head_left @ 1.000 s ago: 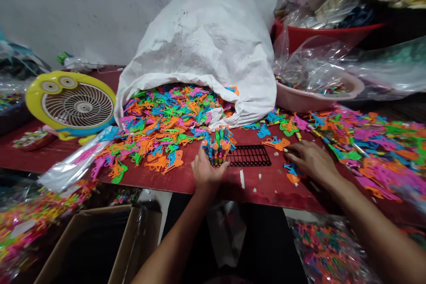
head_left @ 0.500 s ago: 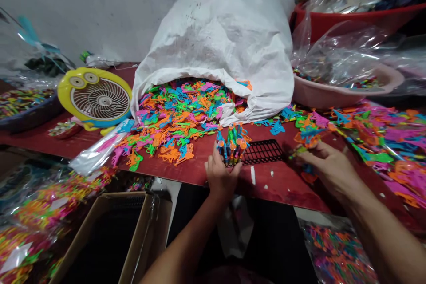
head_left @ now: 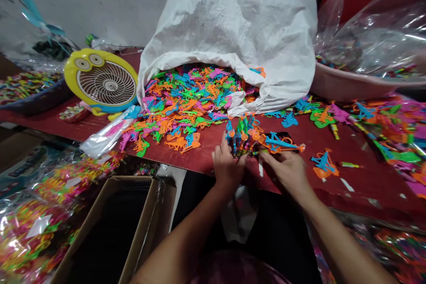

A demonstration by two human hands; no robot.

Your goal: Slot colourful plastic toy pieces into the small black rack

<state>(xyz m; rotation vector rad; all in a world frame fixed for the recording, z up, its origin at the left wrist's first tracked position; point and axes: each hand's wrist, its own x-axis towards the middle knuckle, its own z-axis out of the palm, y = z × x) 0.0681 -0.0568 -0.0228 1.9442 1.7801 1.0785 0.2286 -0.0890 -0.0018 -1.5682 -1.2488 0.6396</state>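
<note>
My left hand (head_left: 227, 165) is closed around the near left side of an upright cluster of small plastic toys (head_left: 244, 135), blue, green and orange, with round orange ends facing me. They stand at the left part of a black plastic grid (head_left: 283, 135), mostly covered now. Close against the cluster's right side, my right hand (head_left: 289, 169) pinches a blue-and-orange plastic toy (head_left: 282, 143) lying across the grid. My right fingertips are partly hidden. Right of that hand, a loose blue-and-orange toy (head_left: 323, 163) and a yellow-green tube (head_left: 349, 164) lie on the red table (head_left: 376, 188).
A white sack (head_left: 233, 22) spills a pile of colourful plastic pieces (head_left: 186, 111). A yellow fan (head_left: 106, 82) stands left, a pink basin (head_left: 353, 82) right. More pieces (head_left: 399, 142) lie far right. Below the table's edge is a cardboard box (head_left: 153, 213) of dark items.
My right hand has moved left to the cluster, carrying the blue-and-orange toy. Another toy and a tube now lie on the table where that hand was. My left hand stays on the cluster.
</note>
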